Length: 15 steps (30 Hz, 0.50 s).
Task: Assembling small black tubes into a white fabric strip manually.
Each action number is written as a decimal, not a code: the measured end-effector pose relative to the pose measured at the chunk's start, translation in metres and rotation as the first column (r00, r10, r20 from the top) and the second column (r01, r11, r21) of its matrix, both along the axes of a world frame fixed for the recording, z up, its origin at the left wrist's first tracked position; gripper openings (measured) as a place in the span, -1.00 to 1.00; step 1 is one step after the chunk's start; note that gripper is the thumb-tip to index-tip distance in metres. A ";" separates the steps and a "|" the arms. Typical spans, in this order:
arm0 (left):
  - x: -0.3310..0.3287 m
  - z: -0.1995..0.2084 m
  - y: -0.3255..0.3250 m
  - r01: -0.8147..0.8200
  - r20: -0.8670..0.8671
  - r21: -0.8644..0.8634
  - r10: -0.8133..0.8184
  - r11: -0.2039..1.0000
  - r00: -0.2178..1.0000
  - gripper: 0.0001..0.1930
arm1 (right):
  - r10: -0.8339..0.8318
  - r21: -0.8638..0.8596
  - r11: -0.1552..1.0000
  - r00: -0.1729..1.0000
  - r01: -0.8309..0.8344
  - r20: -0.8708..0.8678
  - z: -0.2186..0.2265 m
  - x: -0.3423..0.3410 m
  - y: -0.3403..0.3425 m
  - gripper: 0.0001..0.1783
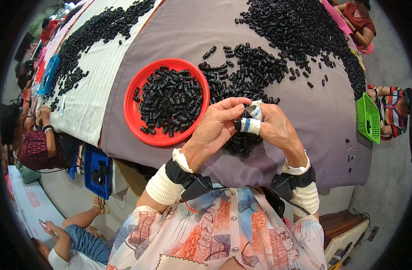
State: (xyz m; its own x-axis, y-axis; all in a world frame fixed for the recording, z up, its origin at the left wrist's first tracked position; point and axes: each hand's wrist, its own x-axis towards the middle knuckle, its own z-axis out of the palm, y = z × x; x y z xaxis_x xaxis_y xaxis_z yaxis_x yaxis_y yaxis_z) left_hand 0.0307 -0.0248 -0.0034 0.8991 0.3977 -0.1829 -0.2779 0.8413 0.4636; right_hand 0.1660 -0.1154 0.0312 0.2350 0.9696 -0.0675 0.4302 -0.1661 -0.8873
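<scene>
Workshop: small black parts [300, 33] lying heaped over cloth-covered surface [170, 38], people [42, 150] lining left and right sides, baskets [361, 120] standing near them.

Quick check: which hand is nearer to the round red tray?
Left. The left hand is just beyond the lower-right rim of the round red tray; the right hand is farther right, past the left.

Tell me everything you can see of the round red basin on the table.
The red basin is round and shallow, with a broad raised rim, and looks like smooth plastic. It sits upright on the grey-purple cloth, heaped with small black pieces that hide most of its bottom. More such pieces lie just beyond its right side. The left hand overlaps its lower-right edge in view; whether they touch is unclear.
</scene>
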 end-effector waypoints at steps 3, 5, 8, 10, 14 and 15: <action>0.001 0.000 0.000 -0.007 -0.014 0.004 0.007 1.000 1.000 -0.79 | 0.003 -0.016 1.000 0.999 -0.003 -0.035 0.001 -0.003 0.000 -0.64; 0.001 -0.002 0.000 -0.016 -0.023 0.026 0.017 1.000 1.000 -0.78 | -0.001 -0.021 1.000 1.000 0.001 0.000 0.003 -0.003 -0.001 -0.64; 0.001 0.003 -0.001 -0.016 0.002 0.005 0.016 1.000 1.000 -0.78 | -0.007 -0.012 1.000 0.998 0.007 0.056 0.004 -0.002 -0.002 -0.64; 0.001 0.006 -0.001 -0.007 0.012 -0.008 0.007 1.000 1.000 -0.79 | -0.009 0.001 1.000 0.997 0.009 0.077 0.004 0.000 -0.003 -0.64; 0.000 0.005 -0.002 0.005 0.012 -0.022 -0.005 1.000 1.000 -0.79 | -0.027 -0.004 1.000 0.999 0.027 0.047 0.009 0.001 -0.002 -0.60; 0.000 0.004 -0.003 0.005 0.012 -0.022 -0.005 1.000 1.000 -0.79 | -0.026 -0.017 0.999 0.997 0.027 0.075 0.011 0.001 -0.002 -0.59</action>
